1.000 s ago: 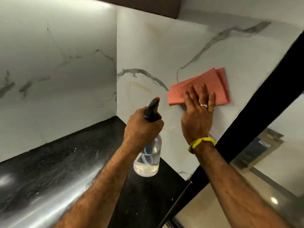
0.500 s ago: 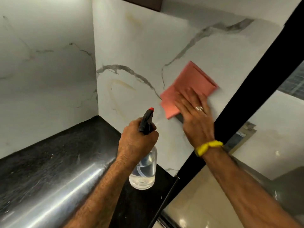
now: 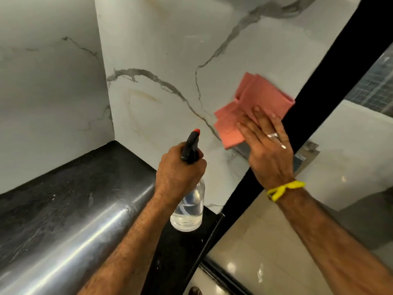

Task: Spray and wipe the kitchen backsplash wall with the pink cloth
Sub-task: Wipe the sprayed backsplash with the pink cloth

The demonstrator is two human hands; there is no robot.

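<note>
The backsplash wall (image 3: 170,50) is white marble with grey veins and a faint yellowish stain left of centre. A folded pink cloth (image 3: 251,107) lies flat against it near the wall's right edge. My right hand (image 3: 270,150) presses on the cloth with spread fingers, wearing rings and a yellow wrist band. My left hand (image 3: 180,171) grips a clear spray bottle (image 3: 188,209) by its black trigger head, whose red nozzle points at the wall. The bottle hangs above the counter.
A black stone countertop (image 3: 74,199) with a glossy rounded front edge runs to the corner at left. A second marble wall (image 3: 46,81) meets the backsplash there. A black vertical frame (image 3: 331,67) bounds the wall at right, with tiled floor (image 3: 265,241) beyond.
My right hand has slid the pink cloth to the right along the wall, up to the black frame. The left hand and bottle have stayed in about the same place.
</note>
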